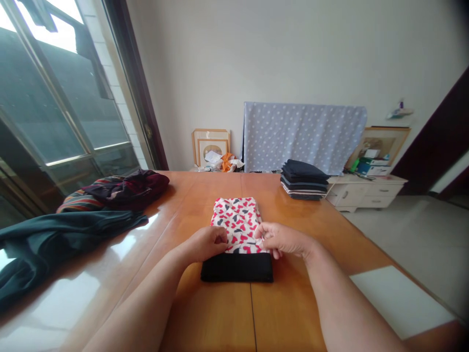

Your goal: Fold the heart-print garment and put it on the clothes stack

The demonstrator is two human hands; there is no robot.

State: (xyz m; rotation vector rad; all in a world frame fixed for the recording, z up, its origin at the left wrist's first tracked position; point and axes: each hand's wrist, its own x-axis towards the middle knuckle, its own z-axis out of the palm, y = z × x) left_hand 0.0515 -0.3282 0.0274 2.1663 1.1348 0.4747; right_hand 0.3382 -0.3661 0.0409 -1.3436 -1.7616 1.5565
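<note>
A folded white garment with red and dark hearts (237, 221) lies in the middle of the wooden table (205, 313). Its near end is a black band (237, 268). My left hand (205, 243) grips the printed cloth at its left edge, just above the black band, fingers curled. My right hand (280, 239) pinches the same cloth at its right edge, fingers closed on the fabric. Both forearms reach in from the near edge of the table.
A neat stack of dark folded clothes (304, 180) sits at the far right of the table. Loose garments lie at the left: a dark green one (54, 237) and a striped maroon one (120, 188). A white sheet (399, 299) lies at the near right edge. A dotted cloth, frames and a low cabinet (362, 190) stand beyond.
</note>
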